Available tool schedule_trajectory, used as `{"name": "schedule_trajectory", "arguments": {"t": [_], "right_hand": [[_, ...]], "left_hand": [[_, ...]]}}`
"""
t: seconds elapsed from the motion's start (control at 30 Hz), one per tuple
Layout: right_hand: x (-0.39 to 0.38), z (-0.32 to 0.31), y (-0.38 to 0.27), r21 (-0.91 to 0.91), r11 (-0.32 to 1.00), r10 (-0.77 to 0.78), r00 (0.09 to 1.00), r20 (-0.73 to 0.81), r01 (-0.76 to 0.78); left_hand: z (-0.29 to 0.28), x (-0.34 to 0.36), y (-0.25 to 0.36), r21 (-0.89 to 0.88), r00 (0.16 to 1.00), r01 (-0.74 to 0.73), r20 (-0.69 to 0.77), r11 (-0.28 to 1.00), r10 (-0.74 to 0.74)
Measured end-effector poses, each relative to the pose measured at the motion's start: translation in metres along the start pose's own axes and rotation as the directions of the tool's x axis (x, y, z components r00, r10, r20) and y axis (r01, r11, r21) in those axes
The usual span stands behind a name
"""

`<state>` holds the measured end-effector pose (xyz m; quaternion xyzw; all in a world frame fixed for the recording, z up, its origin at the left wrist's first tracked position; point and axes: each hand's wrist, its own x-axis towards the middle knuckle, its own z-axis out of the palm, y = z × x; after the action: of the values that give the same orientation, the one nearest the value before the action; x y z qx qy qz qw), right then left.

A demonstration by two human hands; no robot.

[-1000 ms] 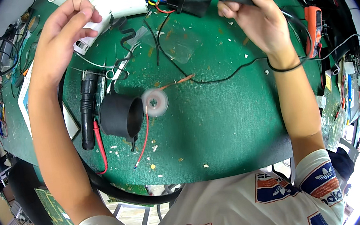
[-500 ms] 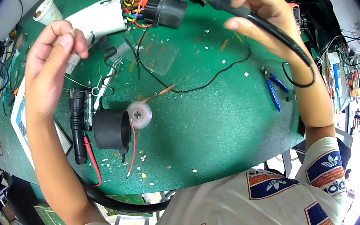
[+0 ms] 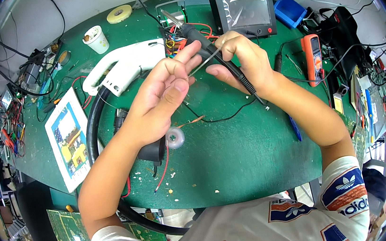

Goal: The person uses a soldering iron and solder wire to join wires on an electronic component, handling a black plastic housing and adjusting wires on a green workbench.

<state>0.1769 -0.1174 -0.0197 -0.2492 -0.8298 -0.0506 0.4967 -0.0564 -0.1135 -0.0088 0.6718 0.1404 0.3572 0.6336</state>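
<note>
Hands: right hand (image 3: 248, 62) grips black soldering iron (image 3: 216, 53); left hand (image 3: 164, 95) pinches thin silver solder wire (image 3: 205, 62).
Surroundings: white plastic handle (image 3: 123, 69), orange multimeter (image 3: 313, 59) on green bench (image 3: 245, 162).

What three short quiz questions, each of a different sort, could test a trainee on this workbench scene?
1. True or false: the right hand holds the soldering iron.
2. What colour is the meter on the bench? A red, B orange, C white.
3. What thin thing does the left hand pinch near the iron's tip?

Key: 1 true. 2 B. 3 a thin wire, probably solder.
</note>
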Motion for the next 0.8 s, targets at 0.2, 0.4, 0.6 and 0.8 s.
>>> {"name": "schedule_trajectory", "arguments": {"t": [0.2, 0.4, 0.6, 0.8], "right_hand": [[-0.005, 0.007, -0.005, 0.047, 0.999, -0.021, 0.998, 0.055, 0.019], [0.001, -0.014, -0.017, -0.199, 0.977, 0.1, 0.987, 0.129, -0.073], [-0.054, -0.03, -0.111, 0.092, 0.994, 0.051, 0.991, 0.123, -0.062], [-0.066, 0.05, -0.06, 0.559, 0.491, 0.746, 0.654, 0.126, -0.668]], "left_hand": [[0.0, 0.001, -0.01, -0.017, 0.995, -0.053, 0.084, 0.998, 0.054], [-0.005, 0.007, -0.013, 0.066, 0.997, -0.077, -0.01, 0.995, 0.078], [-0.013, 0.005, -0.006, 0.073, 0.992, -0.049, -0.117, 0.996, 0.057], [-0.003, 0.003, -0.002, -0.019, 0.998, -0.041, -0.055, 0.999, 0.04]]}}
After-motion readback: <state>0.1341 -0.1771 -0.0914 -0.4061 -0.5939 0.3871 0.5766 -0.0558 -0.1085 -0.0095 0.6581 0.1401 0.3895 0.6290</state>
